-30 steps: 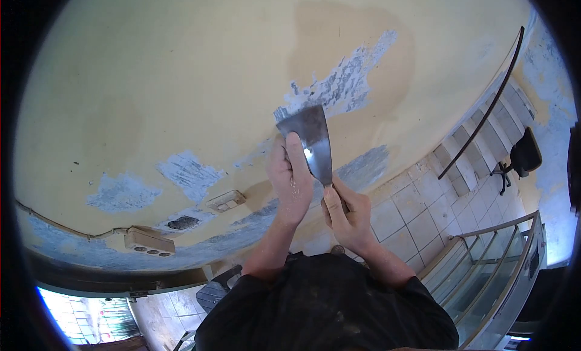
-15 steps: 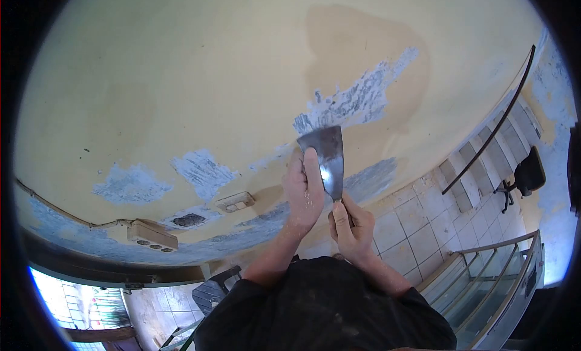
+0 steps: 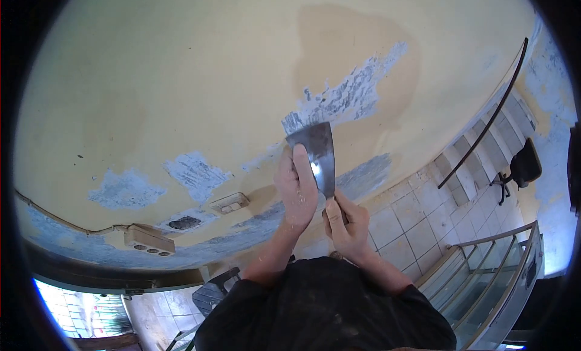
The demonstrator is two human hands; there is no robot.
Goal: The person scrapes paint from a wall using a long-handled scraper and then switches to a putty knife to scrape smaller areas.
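Observation:
A wide metal scraper (image 3: pixel 321 150) rests its blade edge at the lower left end of a bare grey-white patch (image 3: pixel 348 98) on the yellow wall (image 3: pixel 200 84). My right hand (image 3: pixel 348 227) is closed around its handle, thumb on top. My left hand (image 3: pixel 298 187) grips the left side of the blade, with the thumb lying along the face and the fingers partly hidden. Small flakes cling to the left hand and wrist. A darker tan stain surrounds much of the bare patch.
More bare patches (image 3: pixel 195 174) mark the lower wall, near a wall switch (image 3: pixel 230 203), an open hole (image 3: pixel 184 222) and a socket block (image 3: pixel 148 241). At right are a dark curved rail (image 3: pixel 487 127), steps (image 3: pixel 466 169), a black chair (image 3: pixel 525 164) and a glass-paned frame (image 3: pixel 484 278).
The whole view has shifted slightly, so wall, hands and scraper appear a little further left. Both hands keep their grip, and the blade stays at the patch's lower left end.

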